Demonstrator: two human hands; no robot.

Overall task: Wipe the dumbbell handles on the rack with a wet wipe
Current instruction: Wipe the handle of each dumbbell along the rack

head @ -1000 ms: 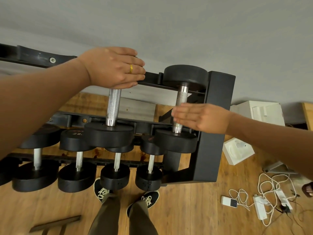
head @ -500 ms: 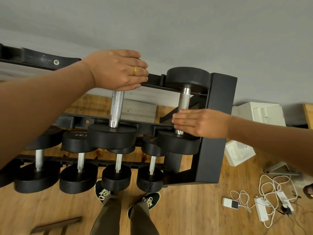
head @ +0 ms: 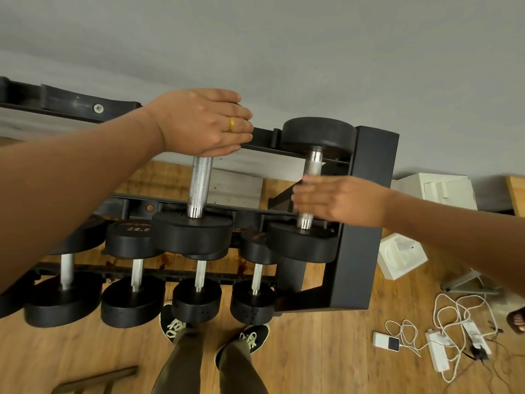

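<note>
A black rack [head: 366, 223] holds two rows of black dumbbells. On the upper row, my left hand [head: 199, 123] grips the far end of the left dumbbell, whose knurled steel handle [head: 200, 186] shows below the hand. My right hand [head: 341, 200], blurred by motion, wraps across the lower part of the right dumbbell's handle [head: 312, 163]. No wet wipe shows; anything under the right palm is hidden. Several smaller dumbbells [head: 196, 302] sit on the lower row.
My shoes [head: 173, 322] stand on the wooden floor just below the rack. To the right lie a white box [head: 434, 191], a white tray [head: 400, 257] and tangled cables with chargers [head: 437, 345]. Another person's foot [head: 517, 319] shows at the right edge.
My right hand slid down the right dumbbell's handle, then a little back up. My left hand has kept its hold on the left dumbbell.
</note>
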